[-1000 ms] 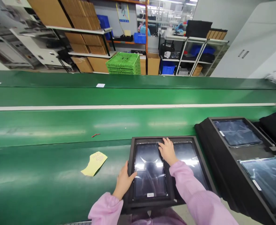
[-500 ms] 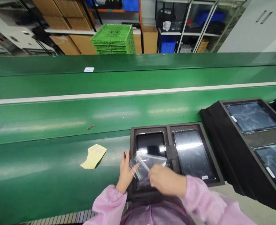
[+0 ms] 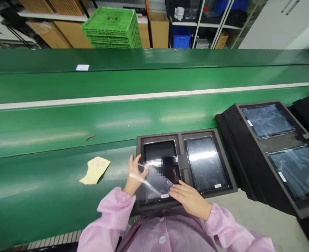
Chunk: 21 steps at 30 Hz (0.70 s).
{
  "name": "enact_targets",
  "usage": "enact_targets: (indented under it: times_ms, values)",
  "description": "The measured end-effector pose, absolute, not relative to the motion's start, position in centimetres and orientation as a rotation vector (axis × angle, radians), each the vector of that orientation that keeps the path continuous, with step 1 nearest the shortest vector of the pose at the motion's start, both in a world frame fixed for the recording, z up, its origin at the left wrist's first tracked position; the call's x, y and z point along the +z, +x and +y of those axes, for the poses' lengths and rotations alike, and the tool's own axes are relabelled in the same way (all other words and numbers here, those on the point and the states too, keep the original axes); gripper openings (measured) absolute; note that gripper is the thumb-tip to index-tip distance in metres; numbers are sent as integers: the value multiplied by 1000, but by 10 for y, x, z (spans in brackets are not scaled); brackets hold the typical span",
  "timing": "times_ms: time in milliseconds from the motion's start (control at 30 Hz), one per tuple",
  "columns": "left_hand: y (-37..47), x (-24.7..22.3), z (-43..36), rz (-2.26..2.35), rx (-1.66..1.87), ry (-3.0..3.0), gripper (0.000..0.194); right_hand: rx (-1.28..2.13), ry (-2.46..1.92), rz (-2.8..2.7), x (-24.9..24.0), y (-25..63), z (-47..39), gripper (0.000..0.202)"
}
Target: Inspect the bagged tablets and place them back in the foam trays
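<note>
A thin sheet of clear plastic film (image 3: pixel 144 179) stretches from my left hand (image 3: pixel 135 175) over the dark screen of the left tablet (image 3: pixel 159 150). My left hand holds the film at the tray's left edge, thumb and fingers partly spread round it. With fingers extended and together, my right hand (image 3: pixel 189 199) lies at the tablet's lower right corner, fingertips near the film's end; whether they touch it I cannot tell. The tablet sits in the left recess of a black foam tray (image 3: pixel 141 140), a small white label (image 3: pixel 164 196) at its lower edge. A second tablet (image 3: pixel 206 161) fills the right recess.
Right of the tray, a stack of black foam trays (image 3: pixel 254 140) carries two film-covered tablets. A torn yellow note (image 3: pixel 95 170) and a red scrap (image 3: pixel 90 137) lie to the left on the green bench (image 3: pixel 51 210). Green crates (image 3: pixel 112 28) and shelves stand behind.
The film has shifted left and down with my left hand. My right hand has gone from a blurred, curled grip over the tablet to lying extended at its lower right corner, uncovering the label.
</note>
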State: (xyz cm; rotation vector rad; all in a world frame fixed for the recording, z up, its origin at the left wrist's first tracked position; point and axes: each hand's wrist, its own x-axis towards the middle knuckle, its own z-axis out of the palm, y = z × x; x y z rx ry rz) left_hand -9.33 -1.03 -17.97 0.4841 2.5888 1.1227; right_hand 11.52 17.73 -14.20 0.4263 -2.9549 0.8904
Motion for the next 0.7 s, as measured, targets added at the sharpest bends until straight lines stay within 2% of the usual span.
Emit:
enact_targets:
  times_ms: [100,200,233,300,400,467,567,700]
  values:
    - [-119,-179,4,2569,1092,384,92,840,531,-3044,-137,106,177,52]
    - [-134,-180,8,2524,1039,306,98,648,556,-3122,-128,85,188,61]
    - [-136,-180,8,2519,1022,285,98,591,549,-3121,-127,77,192,60]
    - [-135,-180,7,2519,993,248,96,543,485,-3086,-125,60,199,43]
    - [-132,-179,7,2510,964,207,94,783,187,-2994,-126,33,207,10]
    - [-131,-178,7,2498,947,187,93,970,-69,-2915,-130,14,214,12]
    - [-132,-177,7,2486,917,157,91,1067,-337,-2824,-138,-11,226,16]
    - [-132,-177,6,2491,896,175,86,1187,-384,-2799,-135,-11,228,18]
